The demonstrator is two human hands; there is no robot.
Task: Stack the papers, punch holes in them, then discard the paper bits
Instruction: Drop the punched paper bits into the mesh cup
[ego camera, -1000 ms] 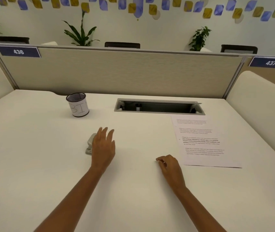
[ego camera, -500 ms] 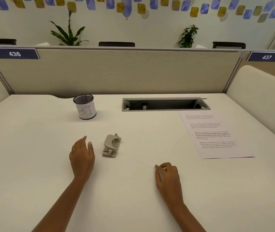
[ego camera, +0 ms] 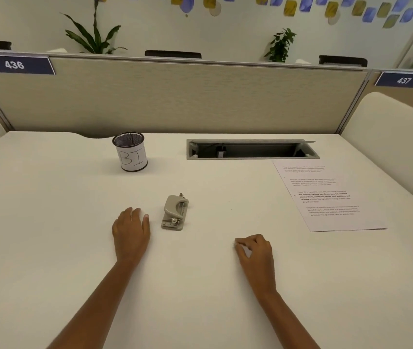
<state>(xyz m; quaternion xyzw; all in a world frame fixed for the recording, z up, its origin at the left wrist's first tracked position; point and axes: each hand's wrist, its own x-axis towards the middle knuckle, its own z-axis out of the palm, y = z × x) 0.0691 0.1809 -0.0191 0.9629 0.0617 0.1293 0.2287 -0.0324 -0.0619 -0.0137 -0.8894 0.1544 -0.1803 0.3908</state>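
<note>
A grey hole punch lies on the white desk, near the middle. My left hand rests flat on the desk just left of the punch, fingers extended, not touching it. My right hand sits to the punch's lower right, fingers curled with the tips against the desk; I cannot tell whether anything is pinched between them. A printed sheet of paper lies at the right, apart from both hands. A black mesh cup with a white label reading "BI" stands at the back left.
An open cable slot is cut into the desk behind the paper. A beige partition closes the far side, with cream side panels left and right.
My left hand came off the hole punch and drew back to its left, leaving the punch uncovered. My right hand stayed where it was, fingers curled.
</note>
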